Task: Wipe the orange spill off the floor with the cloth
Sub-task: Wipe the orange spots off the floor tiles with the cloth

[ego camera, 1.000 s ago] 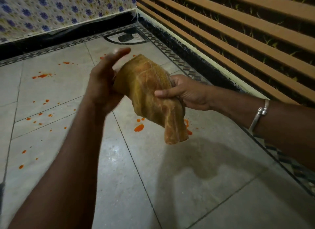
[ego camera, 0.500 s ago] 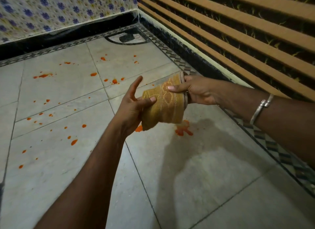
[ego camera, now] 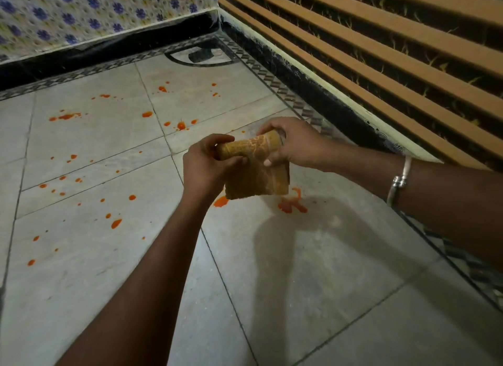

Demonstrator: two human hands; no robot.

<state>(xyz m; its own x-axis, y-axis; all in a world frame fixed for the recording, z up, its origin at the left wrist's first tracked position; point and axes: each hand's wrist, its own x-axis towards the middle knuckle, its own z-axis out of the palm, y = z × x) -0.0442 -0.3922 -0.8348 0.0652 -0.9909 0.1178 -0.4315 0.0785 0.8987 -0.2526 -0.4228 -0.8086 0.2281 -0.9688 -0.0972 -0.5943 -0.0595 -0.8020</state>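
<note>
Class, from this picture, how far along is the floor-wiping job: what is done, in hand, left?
Done: no wiped patch shows; the cloth is folded. In hand: left hand and right hand grip it in the air. Left: the orange blotch beneath and drops scattered across the floor.

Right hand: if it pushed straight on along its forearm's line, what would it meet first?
Likely the left hand, which grips the other end of the cloth the right hand holds; depth is unclear.
</note>
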